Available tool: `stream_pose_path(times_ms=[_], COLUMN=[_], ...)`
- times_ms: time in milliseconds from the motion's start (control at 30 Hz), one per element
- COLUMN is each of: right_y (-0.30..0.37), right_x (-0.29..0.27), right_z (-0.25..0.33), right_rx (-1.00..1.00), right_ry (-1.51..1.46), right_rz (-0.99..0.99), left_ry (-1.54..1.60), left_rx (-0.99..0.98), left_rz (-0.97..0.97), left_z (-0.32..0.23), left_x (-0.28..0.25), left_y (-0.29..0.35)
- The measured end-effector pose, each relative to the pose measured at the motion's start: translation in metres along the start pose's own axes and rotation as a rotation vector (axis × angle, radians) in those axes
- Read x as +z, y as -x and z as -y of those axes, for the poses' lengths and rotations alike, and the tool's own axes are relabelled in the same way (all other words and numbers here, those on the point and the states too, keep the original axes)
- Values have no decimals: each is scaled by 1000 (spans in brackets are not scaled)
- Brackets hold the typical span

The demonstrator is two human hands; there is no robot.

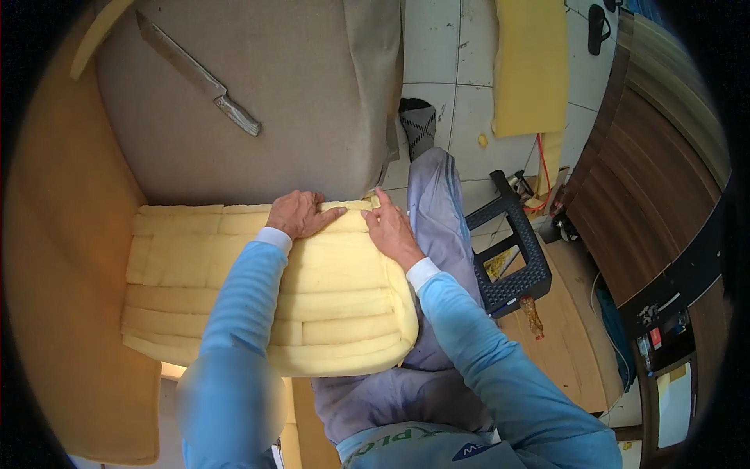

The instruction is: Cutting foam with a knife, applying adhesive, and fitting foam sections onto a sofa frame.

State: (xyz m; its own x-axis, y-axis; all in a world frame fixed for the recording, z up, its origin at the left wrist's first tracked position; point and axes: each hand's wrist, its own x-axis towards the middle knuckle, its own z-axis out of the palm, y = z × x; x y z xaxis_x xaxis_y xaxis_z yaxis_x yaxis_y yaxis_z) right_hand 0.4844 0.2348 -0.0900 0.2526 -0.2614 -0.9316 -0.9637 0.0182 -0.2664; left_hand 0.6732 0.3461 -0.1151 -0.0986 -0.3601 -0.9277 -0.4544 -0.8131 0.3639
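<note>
While left hand (pixel 298 214) lies part-spread on foam pad (pixel 332 270), right hand (pixel 395 236) touches its 2 o'clock corner | right thumb, forefinger apart | grips: can't tell | knife (pixel 199 76) 11 o'clock

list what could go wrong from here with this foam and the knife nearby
The bare-bladed knife lies loose on the grey fabric; a reaching arm might catch it. The yellow foam shows seams between strips, which could shift or part as the left hand and right hand handle its far edge.
</note>
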Motion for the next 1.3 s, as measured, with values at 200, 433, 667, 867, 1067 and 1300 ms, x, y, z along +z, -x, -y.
stream_pose_path(times_ms=[200,433,667,867,1067,1300], right_y=[6,8,3,4,7,2], right_x=[0,-6,11,21,42,47], right_z=[2,19,36,57,77,88], right_rx=[-2,-283,-340,-505,-395,-422], right_ry=[140,323,481,409,543,599], right_rz=[-30,-75,257,251,292,418], left_ry=[-21,62,11,-201,-257,-262], left_rx=[38,52,67,-139,-114,-169], left_rz=[-120,-119,-124,41,-73,-85], left_z=[-15,-2,29,97,111,164], left_x=[-6,12,1,-54,-39,-63], left_y=[5,-4,-1,42,39,52])
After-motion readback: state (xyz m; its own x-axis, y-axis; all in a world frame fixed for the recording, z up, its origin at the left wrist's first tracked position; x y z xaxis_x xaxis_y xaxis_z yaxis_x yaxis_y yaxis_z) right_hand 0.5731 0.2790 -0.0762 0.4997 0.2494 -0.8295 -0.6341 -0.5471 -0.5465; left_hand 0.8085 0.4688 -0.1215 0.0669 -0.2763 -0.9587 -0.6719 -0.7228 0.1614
